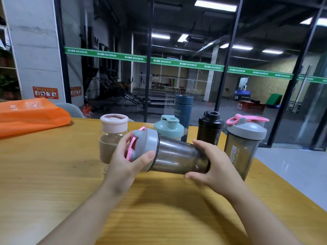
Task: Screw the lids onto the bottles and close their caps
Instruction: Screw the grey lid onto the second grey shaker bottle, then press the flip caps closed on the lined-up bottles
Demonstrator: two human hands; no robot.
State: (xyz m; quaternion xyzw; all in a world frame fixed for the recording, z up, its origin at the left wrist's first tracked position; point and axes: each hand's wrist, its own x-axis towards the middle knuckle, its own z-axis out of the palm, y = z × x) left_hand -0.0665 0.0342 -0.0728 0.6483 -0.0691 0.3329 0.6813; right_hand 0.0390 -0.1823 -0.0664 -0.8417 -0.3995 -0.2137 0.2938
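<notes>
I hold a smoky grey shaker bottle (178,157) sideways above the wooden table (53,174). Its grey lid (150,145) with a pink cap points left. My left hand (123,161) wraps the lid, thumb on its rim. My right hand (210,167) grips the bottle's base. Behind stand a clear bottle with a pale pink lid (114,123), a teal-lidded shaker (169,128), a dark blue flask (184,105), a black shaker (210,128) with its cap open, and a grey shaker (245,147) whose pink cap (247,120) stands open.
An orange bag (30,115) lies at the table's far left. A glass wall (194,59) runs behind the table. The table's right edge (283,188) drops to a grey floor.
</notes>
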